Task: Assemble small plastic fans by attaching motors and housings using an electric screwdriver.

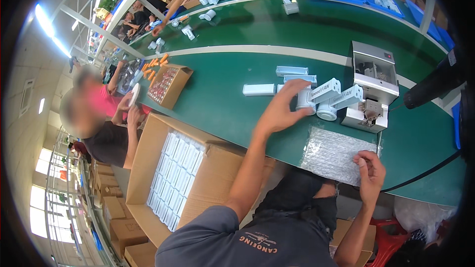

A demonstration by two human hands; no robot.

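My left hand (284, 106) curves around a light-blue handheld fan part (303, 100), thumb on its near side and fingers on its far side. Right of it stands a second such part (326, 111), with a flat handle slanting up. Behind and left of the hand lie several pale elongated pieces (259, 90). My right hand (372, 170), its fingers curled, is at the right edge of a clear bubble-wrap sheet (331, 153). Whatever its fingertips pinch, if anything, is hidden. A silver bench machine (371, 89) stands beyond the sheet.
A large open carton (136, 188) with rows of pale parts stands left of my arm. On the green bench sits a small box of shiny parts (180, 86). A black tool (435, 84) juts in from the right. Two people work at left; across the bench is a conveyor.
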